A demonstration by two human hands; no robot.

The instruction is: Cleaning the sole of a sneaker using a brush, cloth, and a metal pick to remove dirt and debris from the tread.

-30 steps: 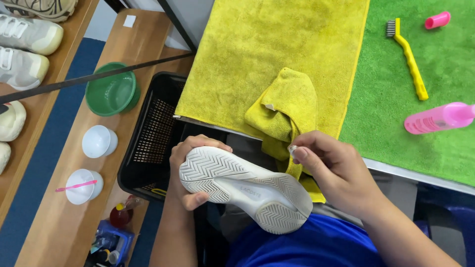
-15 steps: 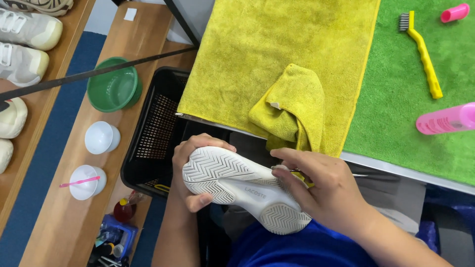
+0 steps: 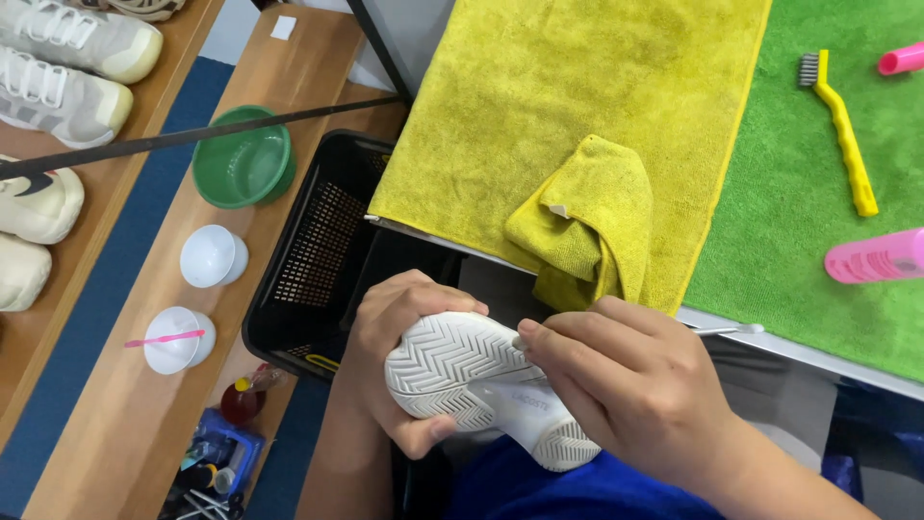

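Gripping the white shoe (image 3: 481, 385) sole-up over the lap, the left hand (image 3: 399, 356) wraps its fingers round the toe end. Right hand (image 3: 626, 385) lies over the heel half, fingers curled close, fingertips pressed to the sole; whether they pinch a tool, I cannot tell. Just above, a crumpled yellow cloth (image 3: 582, 226) sits on the yellow towel (image 3: 577, 87), black basket (image 3: 322, 250) beside.

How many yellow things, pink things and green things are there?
Yellow: 3, the big towel, the crumpled cloth, the brush
Pink: 3, the bottle, the cap-like piece, the small stick
Green: 2, the bowl, the mat
Total: 8
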